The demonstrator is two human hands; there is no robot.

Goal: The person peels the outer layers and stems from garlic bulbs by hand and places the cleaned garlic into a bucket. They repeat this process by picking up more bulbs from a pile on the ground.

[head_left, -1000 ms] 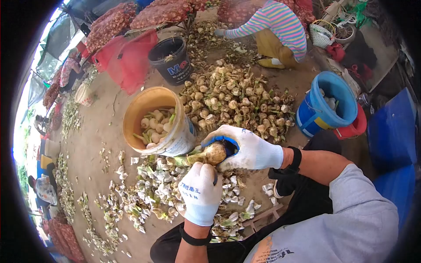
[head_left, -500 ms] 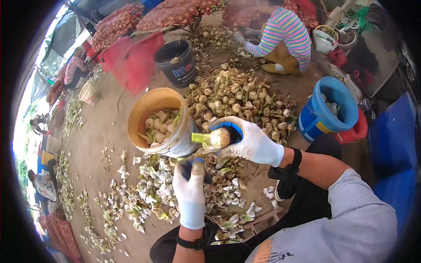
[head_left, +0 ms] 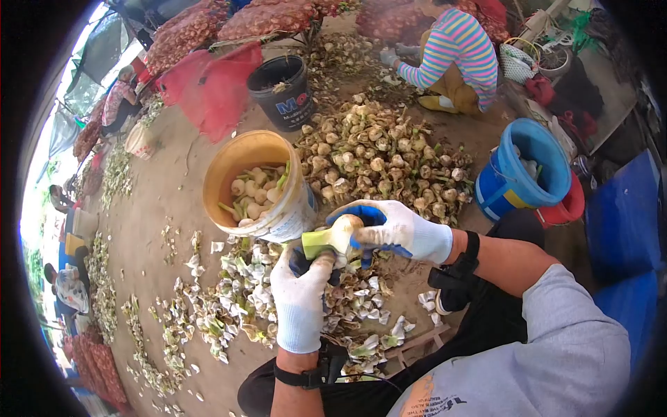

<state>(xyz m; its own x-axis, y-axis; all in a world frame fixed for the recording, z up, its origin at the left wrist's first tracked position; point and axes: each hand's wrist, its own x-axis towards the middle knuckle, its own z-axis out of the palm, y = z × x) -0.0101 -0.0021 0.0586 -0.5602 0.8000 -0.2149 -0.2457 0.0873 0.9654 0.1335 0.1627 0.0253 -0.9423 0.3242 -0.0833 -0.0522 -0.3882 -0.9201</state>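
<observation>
A garlic bulb (head_left: 343, 233) with a short, thick green stem is held between my two gloved hands. My right hand (head_left: 392, 229), in a white glove with blue on the finger side, grips the bulb end. My left hand (head_left: 303, 288), gloved alike, closes around the stem side from below, its thumb against the bulb. Just beyond them stands a cream bucket (head_left: 215, 156) with peeled garlic bulbs (head_left: 257, 192) inside. Behind the hands spreads a heap of unpeeled garlic (head_left: 379, 156). Shed garlic skins (head_left: 250, 292) cover the ground beneath.
A black bucket (head_left: 281, 104) stands beyond the cream one. To the right are a blue bucket (head_left: 531, 160) and a red one (head_left: 564, 208). A person in a striped top (head_left: 455, 52) crouches behind the heap. Red net sacks (head_left: 267, 19) line the back.
My left hand has risen to the garlic bulb and closed on it. My right hand has turned and lowered a little, with its fingers now around the bulb.
</observation>
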